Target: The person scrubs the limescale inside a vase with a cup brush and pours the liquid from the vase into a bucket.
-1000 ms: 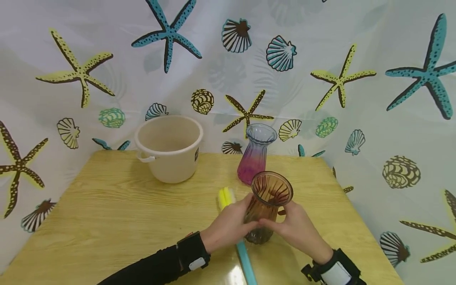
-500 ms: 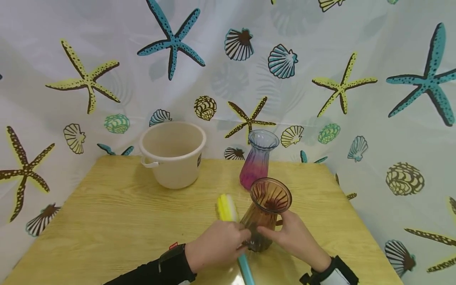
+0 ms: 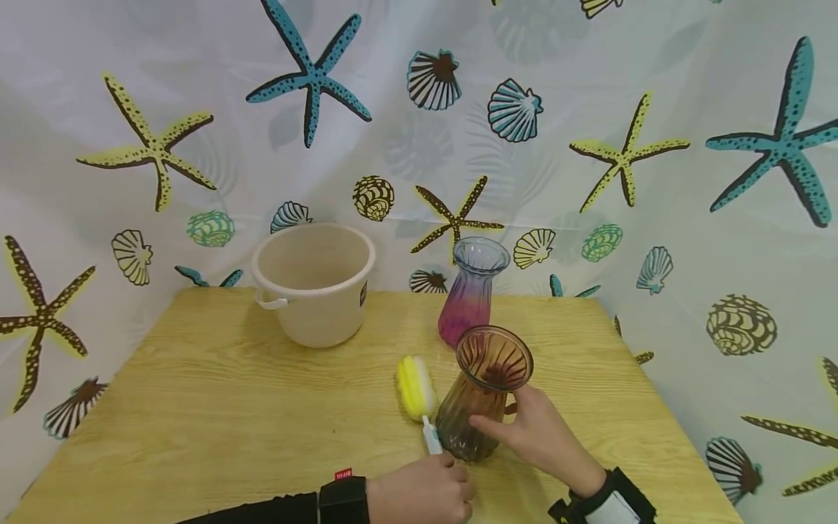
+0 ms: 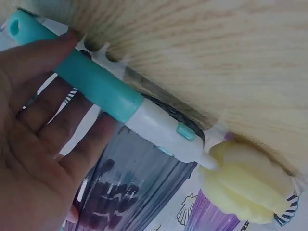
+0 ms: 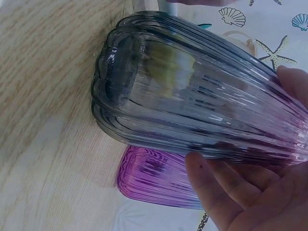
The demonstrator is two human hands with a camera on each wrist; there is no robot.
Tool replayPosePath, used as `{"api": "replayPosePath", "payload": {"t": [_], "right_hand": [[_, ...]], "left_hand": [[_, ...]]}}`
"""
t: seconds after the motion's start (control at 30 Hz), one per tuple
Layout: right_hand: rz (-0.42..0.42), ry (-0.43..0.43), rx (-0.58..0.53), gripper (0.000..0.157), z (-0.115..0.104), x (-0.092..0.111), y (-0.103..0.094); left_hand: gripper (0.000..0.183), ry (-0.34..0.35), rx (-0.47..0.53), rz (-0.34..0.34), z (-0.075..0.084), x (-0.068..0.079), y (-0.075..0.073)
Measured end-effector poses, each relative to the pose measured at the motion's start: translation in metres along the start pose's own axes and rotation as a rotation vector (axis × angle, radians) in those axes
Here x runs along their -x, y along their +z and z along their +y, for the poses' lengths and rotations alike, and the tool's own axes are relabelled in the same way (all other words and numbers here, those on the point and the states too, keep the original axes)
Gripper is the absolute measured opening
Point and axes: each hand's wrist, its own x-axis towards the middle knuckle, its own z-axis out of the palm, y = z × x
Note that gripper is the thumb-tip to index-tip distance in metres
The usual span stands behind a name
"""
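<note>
My left hand (image 3: 419, 491) holds a bottle brush by its teal handle (image 4: 98, 84), thumb on one side and fingers on the other. The brush's yellow-and-white sponge head (image 3: 415, 387) points away from me, towards the back of the table. My right hand (image 3: 540, 437) grips an amber-to-grey ribbed glass vase (image 3: 470, 422) around its side. The vase tilts slightly, its wide mouth facing up and to the right. In the right wrist view, the grey base (image 5: 120, 72) of the vase appears close up, with the yellow sponge showing through the glass.
Behind the held vase stands a second glass vase (image 3: 466, 306), pink below and blue above. A cream bucket (image 3: 321, 314) with a side handle stands at the back left of the wooden table (image 3: 216, 407). A patterned curtain (image 3: 393, 145) surrounds the table.
My left hand has let go of the vase, moved down towards me and taken hold of the brush handle. My right hand keeps the vase in nearly the same place.
</note>
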Motion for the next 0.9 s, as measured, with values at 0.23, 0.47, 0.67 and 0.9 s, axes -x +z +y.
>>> {"api": "replayPosePath", "payload": {"t": [0.23, 0.47, 0.67, 0.9], "right_hand": [[-0.001, -0.018, -0.033, 0.071, 0.0, -0.001, 0.002], [-0.004, -0.006, -0.054, 0.068, 0.0, 0.002, 0.001], [-0.002, -0.005, -0.045, 0.07, 0.0, 0.003, 0.001], [-0.009, 0.007, -0.028, 0.07, 0.0, -0.001, 0.001]], "left_hand": [[0.023, 0.001, -0.033, 0.092, -0.009, 0.01, -0.016], [0.013, -0.045, -0.041, 0.388, -0.02, 0.029, -0.056], [0.024, -0.077, 0.074, 0.594, -0.028, 0.042, -0.096], [0.019, -0.153, 0.154, 0.796, -0.046, 0.056, -0.154]]}}
